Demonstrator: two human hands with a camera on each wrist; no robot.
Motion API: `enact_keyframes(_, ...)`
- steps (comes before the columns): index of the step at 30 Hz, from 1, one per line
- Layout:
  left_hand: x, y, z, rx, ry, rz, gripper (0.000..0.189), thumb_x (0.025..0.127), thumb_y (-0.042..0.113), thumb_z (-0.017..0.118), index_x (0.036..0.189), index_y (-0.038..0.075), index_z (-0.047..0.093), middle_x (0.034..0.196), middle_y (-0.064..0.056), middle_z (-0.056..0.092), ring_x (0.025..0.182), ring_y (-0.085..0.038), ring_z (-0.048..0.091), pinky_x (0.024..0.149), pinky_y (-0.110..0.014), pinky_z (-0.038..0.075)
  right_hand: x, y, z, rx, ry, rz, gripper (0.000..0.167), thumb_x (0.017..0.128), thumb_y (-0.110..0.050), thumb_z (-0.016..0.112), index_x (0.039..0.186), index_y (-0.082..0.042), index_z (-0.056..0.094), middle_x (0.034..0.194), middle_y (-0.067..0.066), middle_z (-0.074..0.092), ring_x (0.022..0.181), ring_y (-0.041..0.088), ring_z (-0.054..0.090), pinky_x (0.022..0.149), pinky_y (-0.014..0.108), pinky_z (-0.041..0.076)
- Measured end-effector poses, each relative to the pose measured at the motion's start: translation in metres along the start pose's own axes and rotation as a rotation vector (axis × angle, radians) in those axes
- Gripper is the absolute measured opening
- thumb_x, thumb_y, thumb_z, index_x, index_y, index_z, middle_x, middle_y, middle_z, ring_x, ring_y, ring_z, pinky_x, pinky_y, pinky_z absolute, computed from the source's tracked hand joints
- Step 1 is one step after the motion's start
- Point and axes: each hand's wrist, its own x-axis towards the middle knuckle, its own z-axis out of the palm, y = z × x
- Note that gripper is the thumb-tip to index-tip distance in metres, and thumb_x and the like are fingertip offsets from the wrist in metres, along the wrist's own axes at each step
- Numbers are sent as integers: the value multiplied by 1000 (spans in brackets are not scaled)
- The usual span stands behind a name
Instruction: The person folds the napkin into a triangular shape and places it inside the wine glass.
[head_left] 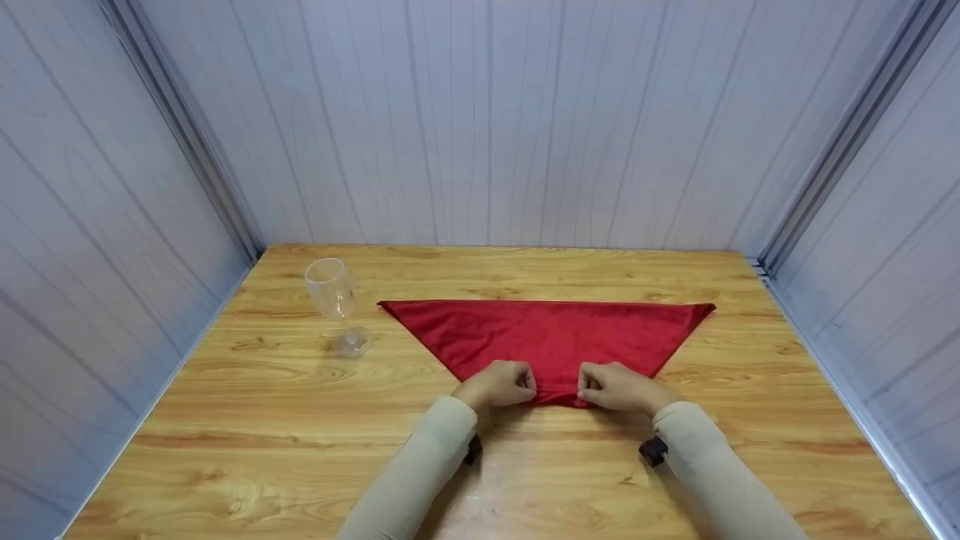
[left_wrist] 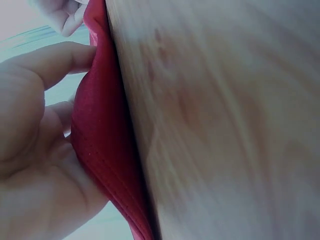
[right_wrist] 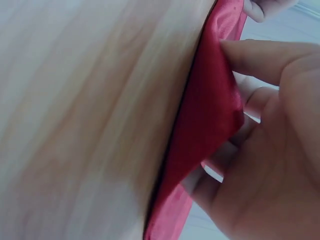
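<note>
A person's left hand (head_left: 499,383) and right hand (head_left: 616,386) pinch the near edge of a red cloth (head_left: 551,334) lying mid-worktop (head_left: 285,450); a clear stemmed glass (head_left: 330,291) stands left of it.

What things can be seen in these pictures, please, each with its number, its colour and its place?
Cloth: 1, red, on the table, its near edge between the hands
Stemmed glass: 1, clear, on the table, left of the cloth
Table: 1, yellow-brown wood grain, under cloth and glass
Walls: 3, pale bluish grey, behind the table and at both sides
Corner strips: 2, grey, where the walls meet
Wrist devices: 2, black, one under each wrist
Sleeves: 2, pale beige, one on each arm
Left hand: 1, bare, pinching the cloth's near edge
Right hand: 1, bare, pinching the same edge further right
</note>
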Motion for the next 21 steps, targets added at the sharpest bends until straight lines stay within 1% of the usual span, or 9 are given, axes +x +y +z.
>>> enact_keyframes(4,0,1,0,-28,10,13,10,91,12,71,85,17,65,78,11,58,78,-6,52,75,-25,45,0,1,2,-57,96,-20,12,94,-13,71,83,-13,65,78,-8,61,71,7,52,64,26,46)
enact_keyframes(6,1,0,0,-36,14,21,10,91,12,71,85,17,66,77,11,58,77,-6,52,74,-25,45,-1,0,2,-78,138,-13,13,91,-13,75,80,-14,68,76,-9,60,70,6,52,63,26,47)
enact_keyframes(8,1,0,0,-33,22,36,9,91,11,72,84,16,68,76,11,58,75,-5,52,73,-24,45,-1,-1,3,-83,158,3,13,90,-14,76,78,-15,71,74,-10,62,68,6,52,61,25,47)
enact_keyframes(12,0,0,1,12,61,104,8,89,8,74,83,13,74,74,8,62,72,-4,54,70,-22,47,-1,-5,6,-122,167,18,13,89,-13,77,77,-17,74,70,-13,64,63,4,52,57,25,46)
enact_keyframes(15,-1,2,1,50,96,153,10,85,2,75,83,11,78,76,5,68,72,-5,58,68,-20,48,-1,-7,7,-147,159,32,13,89,-14,76,78,-19,74,69,-15,63,62,3,53,57,25,47)
enact_keyframes(18,-2,6,1,88,121,166,14,82,-2,75,84,11,80,79,5,72,76,-6,63,68,-19,50,-2,-8,7,-171,153,29,12,90,-14,75,80,-21,74,71,-15,63,65,3,55,60,26,48)
enact_keyframes(21,-4,9,2,131,130,158,14,83,0,76,85,12,81,83,6,72,82,-8,65,72,-21,51,-4,-8,7,-204,151,4,12,91,-14,75,80,-21,75,74,-15,64,69,4,57,63,27,49)
